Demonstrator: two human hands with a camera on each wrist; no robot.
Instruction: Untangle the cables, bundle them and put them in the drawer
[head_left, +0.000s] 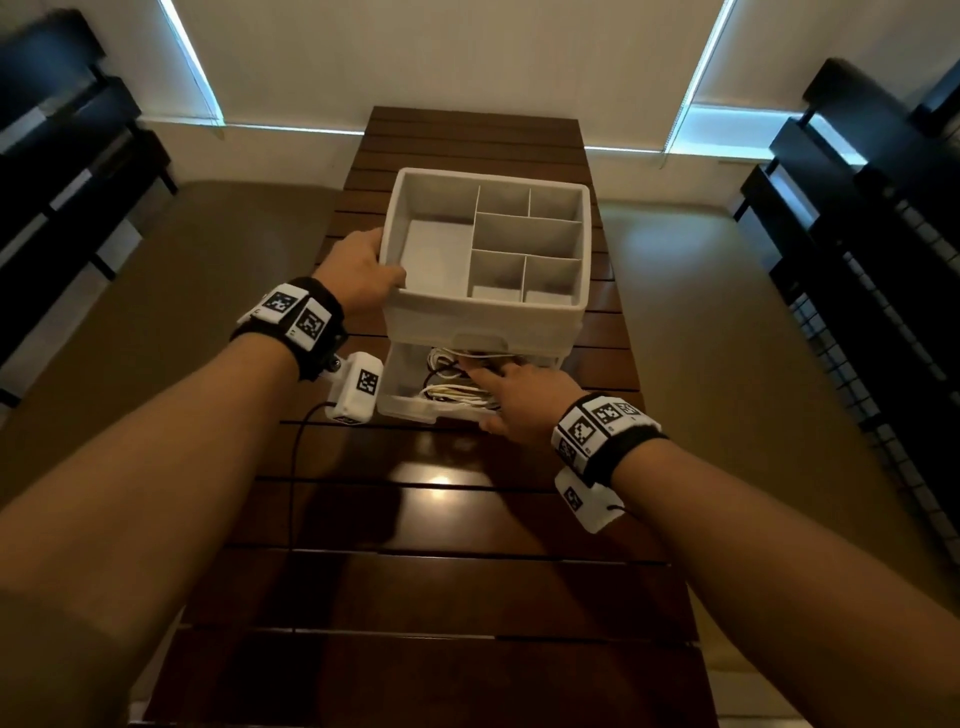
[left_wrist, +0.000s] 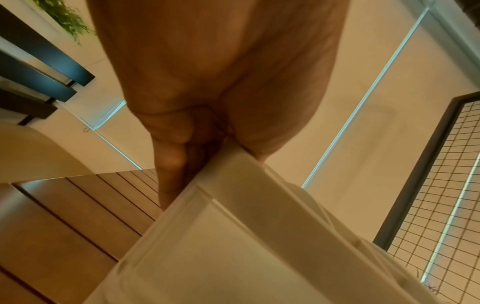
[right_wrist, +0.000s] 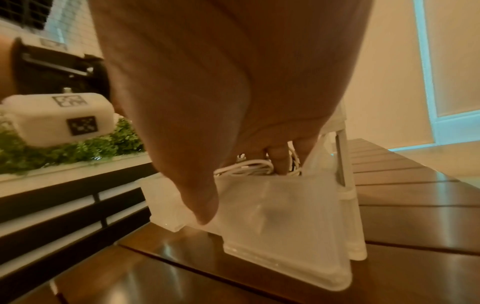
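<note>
Mostly hidden: cables (head_left: 451, 391), white with some dark strands, coiled inside the open drawer (head_left: 415, 408), partly covered by the right hand (head_left: 511, 397) and by the organizer (head_left: 485, 254) body above. Count of bundles not readable; ties not visible. From the right wrist view, white loops (right_wrist: 245, 167) just showing over the translucent drawer front (right_wrist: 280, 207), fingers (right_wrist: 280, 160) dipped in among them. Fingers extended down into the drawer, touching the cables; fingertips cut off behind the drawer wall, so whether curled round a cable cannot be told. Thumb (right_wrist: 202, 205) outside, against the drawer front.

Left hand (head_left: 358, 275) clamped on the organizer's left top rim, thumb over the edge into the large compartment, fingers down the outer side; left wrist view confirms fingers (left_wrist: 168, 156) pressed on the outer wall (left_wrist: 233, 236), blurred.

No brand or legible text anywhere; only black-and-white square marker codes on both wrist bands (head_left: 602, 421) and on the white wrist camera housing (head_left: 358, 387), not readable as words.

Organizer top tray split into compartments, standing on a dark slatted wooden table (head_left: 467, 519). Dark bench frames at both sides, cut off at the frame edges. Green foliage (right_wrist: 78, 148) behind, blurred.
</note>
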